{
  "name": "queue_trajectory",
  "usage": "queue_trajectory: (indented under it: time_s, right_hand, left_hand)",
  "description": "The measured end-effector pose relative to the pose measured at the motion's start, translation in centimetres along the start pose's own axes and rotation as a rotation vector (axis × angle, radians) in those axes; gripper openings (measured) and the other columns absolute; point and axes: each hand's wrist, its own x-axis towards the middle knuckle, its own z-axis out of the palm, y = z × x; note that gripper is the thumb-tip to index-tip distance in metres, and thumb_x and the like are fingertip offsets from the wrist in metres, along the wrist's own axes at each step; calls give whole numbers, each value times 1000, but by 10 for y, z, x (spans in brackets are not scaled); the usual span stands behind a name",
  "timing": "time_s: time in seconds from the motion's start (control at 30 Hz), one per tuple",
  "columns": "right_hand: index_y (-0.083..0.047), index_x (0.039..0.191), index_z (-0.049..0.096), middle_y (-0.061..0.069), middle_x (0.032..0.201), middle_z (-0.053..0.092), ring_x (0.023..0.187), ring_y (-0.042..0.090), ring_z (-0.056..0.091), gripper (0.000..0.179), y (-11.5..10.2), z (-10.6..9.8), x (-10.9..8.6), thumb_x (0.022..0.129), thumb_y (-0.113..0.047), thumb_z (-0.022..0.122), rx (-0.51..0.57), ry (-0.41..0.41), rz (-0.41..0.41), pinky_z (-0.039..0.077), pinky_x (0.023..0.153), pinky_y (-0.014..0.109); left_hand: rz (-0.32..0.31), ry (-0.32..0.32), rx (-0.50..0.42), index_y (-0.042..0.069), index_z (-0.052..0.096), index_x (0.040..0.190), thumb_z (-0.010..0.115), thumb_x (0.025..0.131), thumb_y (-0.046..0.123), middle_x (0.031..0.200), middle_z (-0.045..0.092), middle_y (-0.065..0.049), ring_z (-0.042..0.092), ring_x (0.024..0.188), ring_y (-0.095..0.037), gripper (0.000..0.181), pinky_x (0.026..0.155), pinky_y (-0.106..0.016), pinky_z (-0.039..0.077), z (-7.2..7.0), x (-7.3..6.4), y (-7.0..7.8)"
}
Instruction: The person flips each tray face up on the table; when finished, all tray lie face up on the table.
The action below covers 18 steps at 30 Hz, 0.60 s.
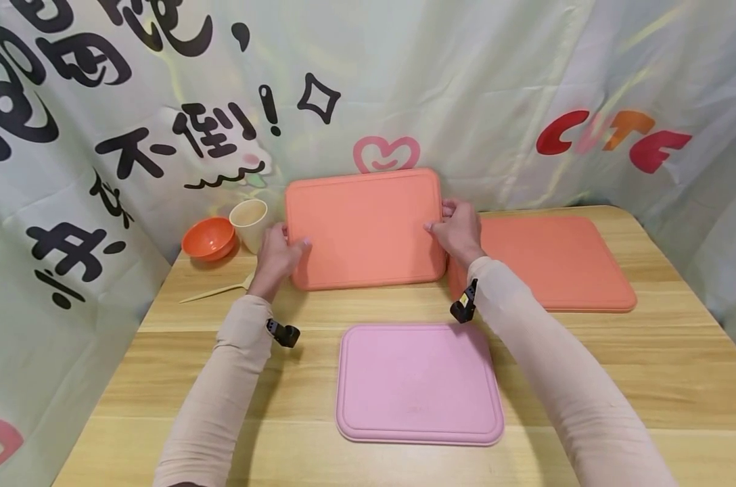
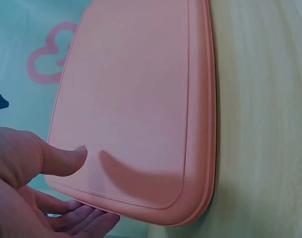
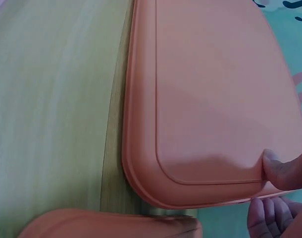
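Note:
An orange rectangular lid (image 1: 364, 230) with rounded corners and a raised border stands tilted up at the back of the table, its broad face toward me. My left hand (image 1: 278, 253) holds its left end, thumb on the face and fingers behind the edge, as the left wrist view shows of the lid (image 2: 136, 99). At the opposite end my right hand (image 1: 459, 231) pinches the lid (image 3: 215, 109) the same way, with fingertips at the rim. The lid's lower long edge is close to the wood. Whatever lies behind it is hidden.
A second orange rectangular piece (image 1: 550, 264) lies flat at the right, partly behind my right arm. A pink rectangular lid (image 1: 419, 385) lies in front. Back left are an orange bowl (image 1: 208, 240), a cream cup (image 1: 249, 220) and a pale utensil (image 1: 212, 293). A printed curtain (image 1: 465, 101) hangs behind.

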Motion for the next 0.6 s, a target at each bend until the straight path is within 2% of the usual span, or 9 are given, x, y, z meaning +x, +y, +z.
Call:
queue_trajectory:
  time_s: [0.17, 0.43, 0.6]
  right_hand:
    - [-1, 138, 59, 17, 126, 63, 117, 30, 60, 54, -1, -3, 0, 88, -10, 79, -10, 17, -58, 50, 99, 42]
    - [0, 133, 60, 16, 118, 62, 108, 29, 58, 51, -4, -8, -1, 87, -9, 80, -9, 45, -131, 50, 95, 42]
    - [0, 130, 60, 13, 112, 62, 102, 26, 58, 49, -5, -9, -2, 86, -9, 81, -6, 60, -162, 49, 93, 40]
  left_hand:
    - [-2, 3, -66, -4, 47, 142, 67, 96, 18, 132, 59, -22, 57, 118, -34, 55, 102, -46, 47, -2, -2, 5]
    - [0, 27, -125, -4, 44, 145, 66, 99, 19, 137, 55, -21, 54, 123, -33, 56, 104, -45, 46, -5, -4, 10]
    - [31, 36, -197, -4, 43, 145, 65, 99, 15, 138, 54, -22, 55, 123, -32, 55, 102, -43, 49, -7, -6, 11]
